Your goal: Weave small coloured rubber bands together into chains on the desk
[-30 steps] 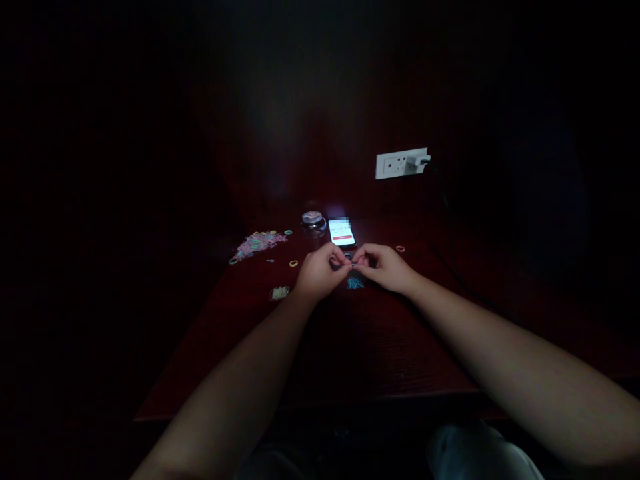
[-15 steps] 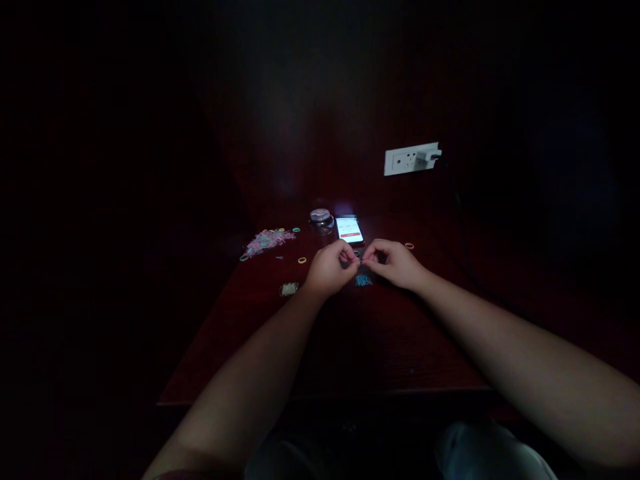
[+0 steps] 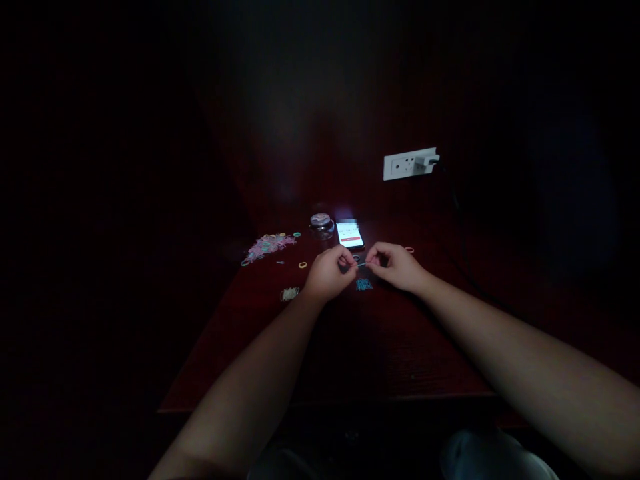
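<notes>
My left hand and my right hand face each other over the table, each pinching one end of a small blue rubber band stretched between the fingertips. Just below them lies a small pile of blue rubber bands. A pale yellow bunch of bands rests left of my left wrist. Behind the fingertips a dark ring-shaped band is partly visible.
A mixed heap of pink and other coloured bands lies at the left. A lidded clear jar stands beside a lit phone. Single yellow and pink bands lie apart. A wall socket holds a plug with a dark cable.
My fingertips have moved slightly apart, and more of the blue band shows between them. The whole view has shifted a little, with the table appearing further right.
</notes>
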### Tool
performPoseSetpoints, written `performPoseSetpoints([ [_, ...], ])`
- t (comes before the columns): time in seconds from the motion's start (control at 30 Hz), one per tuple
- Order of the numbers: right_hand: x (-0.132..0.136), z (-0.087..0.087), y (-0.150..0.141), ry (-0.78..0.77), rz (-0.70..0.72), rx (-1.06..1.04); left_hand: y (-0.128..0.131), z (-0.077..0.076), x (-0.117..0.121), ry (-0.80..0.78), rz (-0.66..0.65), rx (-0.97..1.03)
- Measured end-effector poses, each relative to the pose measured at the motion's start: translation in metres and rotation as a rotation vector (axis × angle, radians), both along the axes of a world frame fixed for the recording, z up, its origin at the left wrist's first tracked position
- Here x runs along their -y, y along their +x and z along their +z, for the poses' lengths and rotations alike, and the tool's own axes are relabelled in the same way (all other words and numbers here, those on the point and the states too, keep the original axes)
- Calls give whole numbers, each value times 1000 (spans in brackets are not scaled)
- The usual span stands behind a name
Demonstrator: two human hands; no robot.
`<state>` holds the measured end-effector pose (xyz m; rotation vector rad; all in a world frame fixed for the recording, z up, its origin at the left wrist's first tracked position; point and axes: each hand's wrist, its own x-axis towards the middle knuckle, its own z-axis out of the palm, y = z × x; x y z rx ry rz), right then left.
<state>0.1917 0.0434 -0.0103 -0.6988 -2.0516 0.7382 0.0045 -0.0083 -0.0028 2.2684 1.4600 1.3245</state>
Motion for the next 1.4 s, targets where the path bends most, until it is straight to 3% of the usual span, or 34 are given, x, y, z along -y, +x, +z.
performPoseSetpoints([
  [0.37, 0, 1, 0, -15, 1, -9, -1, -2, 0, 22, 20, -5],
  [0.67, 4, 0, -2, -73, 80, 42, -1, -3, -1, -1, -30, 3],
  [1.4, 5, 1, -3, -75, 75, 90, 0, 0, 1, -8, -81, 15],
])
